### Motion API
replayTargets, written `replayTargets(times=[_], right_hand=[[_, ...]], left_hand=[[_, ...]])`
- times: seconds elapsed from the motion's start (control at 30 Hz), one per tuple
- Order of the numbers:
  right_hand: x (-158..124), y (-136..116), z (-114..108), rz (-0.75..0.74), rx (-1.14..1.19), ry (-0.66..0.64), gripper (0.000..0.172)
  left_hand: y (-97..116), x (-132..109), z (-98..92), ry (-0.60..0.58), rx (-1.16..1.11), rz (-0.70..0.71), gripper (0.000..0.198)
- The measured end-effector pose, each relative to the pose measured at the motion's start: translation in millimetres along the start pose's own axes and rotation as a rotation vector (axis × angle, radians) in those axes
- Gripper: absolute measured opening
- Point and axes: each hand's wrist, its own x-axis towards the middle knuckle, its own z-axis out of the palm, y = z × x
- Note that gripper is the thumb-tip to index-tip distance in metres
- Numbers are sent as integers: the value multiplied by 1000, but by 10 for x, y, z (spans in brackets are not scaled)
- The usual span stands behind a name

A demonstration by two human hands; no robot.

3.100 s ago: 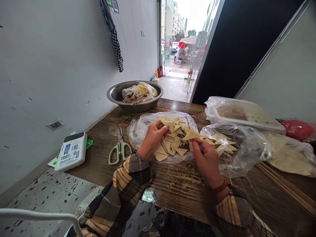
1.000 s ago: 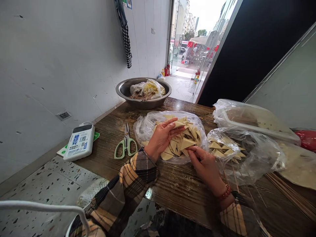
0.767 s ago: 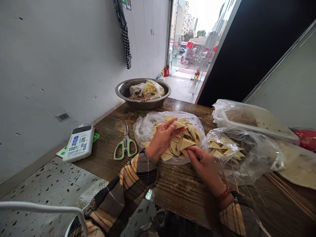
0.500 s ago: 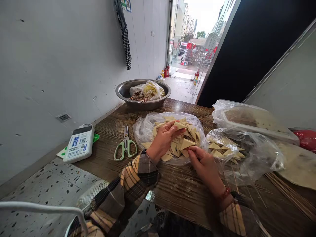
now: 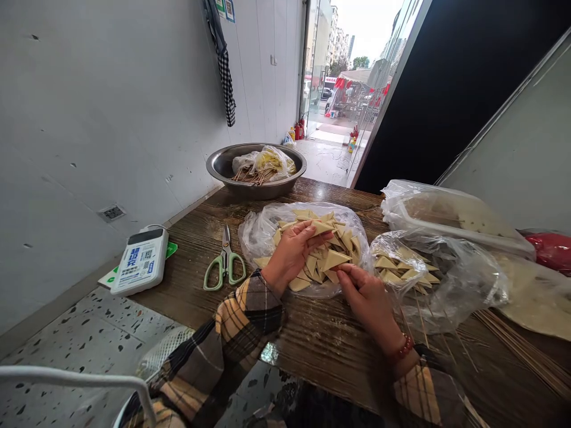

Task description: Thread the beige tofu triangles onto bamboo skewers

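My left hand (image 5: 292, 249) is closed, holding a pale yellow folded triangle (image 5: 322, 227), which looks like tofu sheet, between thumb and fingers. Lower and to the right, my right hand (image 5: 363, 297) pinches at the corner of another such triangle (image 5: 335, 260). Whether a thin stick also sits in those fingertips I cannot make out. Both hands are above an opened clear plastic bag (image 5: 259, 235) with many loose triangles (image 5: 350, 241) heaped on it. A second clear bag (image 5: 473, 279), just right of my right hand, covers more triangles (image 5: 397, 270) on thin wooden skewers (image 5: 422, 318).
Green-handled scissors (image 5: 224, 267) lie left of the pile; a white box-shaped device (image 5: 141, 261) is at the table's left edge. A metal basin (image 5: 218, 166) with bagged skewers stands at the back. Right are a plastic-wrapped tray (image 5: 473, 229) and loose wooden skewers (image 5: 521, 351).
The whole view has shifted slightly to the left. My hands keep nearly the same pose, each with its triangle.
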Motion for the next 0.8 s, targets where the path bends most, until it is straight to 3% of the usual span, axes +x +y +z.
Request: replayTargets(times=[0.23, 0.8], right_hand=[[-3, -46, -5, -42, 8, 22, 25], [-32, -50, -6, -53, -7, 37, 23]], left_hand=[[19, 2, 11, 54, -30, -30, 4], [51, 4, 2, 110, -36, -38, 4]])
